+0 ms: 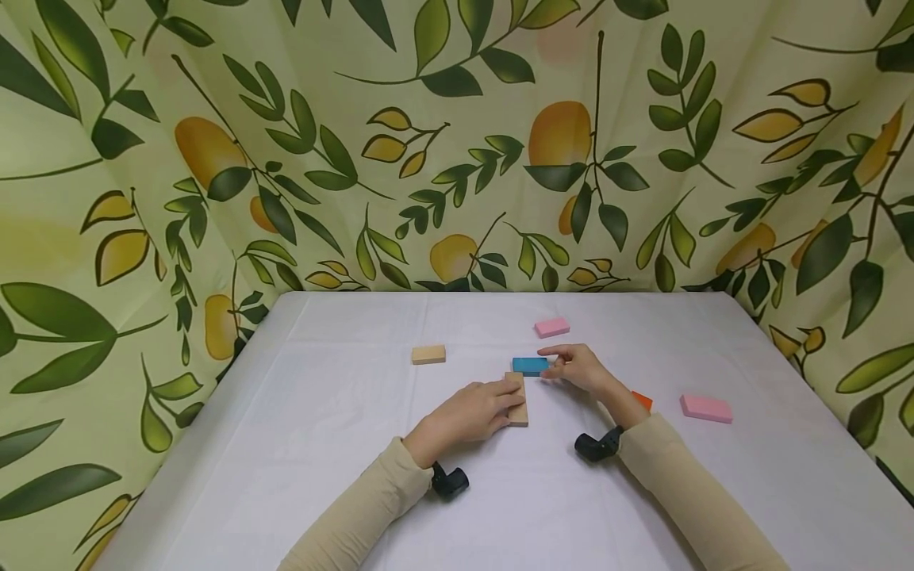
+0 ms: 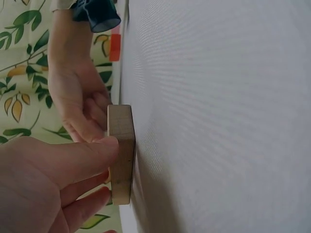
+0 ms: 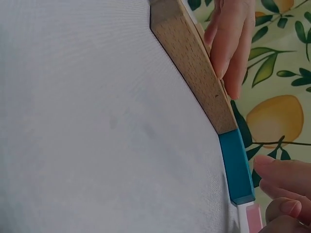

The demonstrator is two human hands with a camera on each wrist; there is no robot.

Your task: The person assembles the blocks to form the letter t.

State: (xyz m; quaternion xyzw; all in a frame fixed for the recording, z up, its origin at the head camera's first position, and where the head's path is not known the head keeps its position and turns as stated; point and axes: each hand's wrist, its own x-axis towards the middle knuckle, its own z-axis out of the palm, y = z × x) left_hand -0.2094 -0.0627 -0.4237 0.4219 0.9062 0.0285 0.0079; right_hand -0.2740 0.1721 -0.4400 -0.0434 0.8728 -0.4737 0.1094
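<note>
A long plain wooden block [image 1: 520,414] lies flat on the white-covered table. My left hand [image 1: 474,411] holds it, the thumb along its near side and the fingers over its top. Just past the far end of this block lies a blue block [image 1: 529,366], turned crosswise; in the right wrist view the blue block [image 3: 237,167] appears to meet the wooden one. At the blue block's right end hovers my right hand [image 1: 581,370], with thumb and index finger spread apart. A small gap shows between its fingertips and the blue block in the right wrist view.
A shorter wooden block [image 1: 428,354] lies to the left. One pink block [image 1: 552,327] is farther back, another pink block [image 1: 706,408] to the right. An orange block [image 1: 642,400] is partly hidden by my right wrist. A leaf-patterned curtain [image 1: 457,159] borders the table [image 1: 343,349].
</note>
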